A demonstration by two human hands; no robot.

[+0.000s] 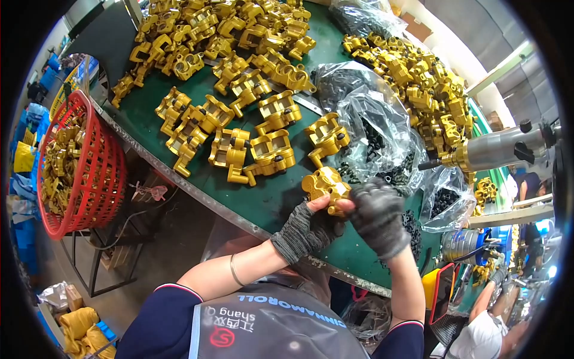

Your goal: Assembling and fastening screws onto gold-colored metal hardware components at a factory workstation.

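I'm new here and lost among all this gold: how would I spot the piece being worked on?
On the green table, look at the near edge. The gold casting sits between the left hand and right hand, both gloved; it alone is held.

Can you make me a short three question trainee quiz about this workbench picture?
1. True or false: both hands, left hand and right hand, are on one gold metal part.
2. The red basket sits at the person's: A) left B) right
3. What do the clear plastic bags on the green table hold?

Key: 1 true. 2 A. 3 Small black pieces.
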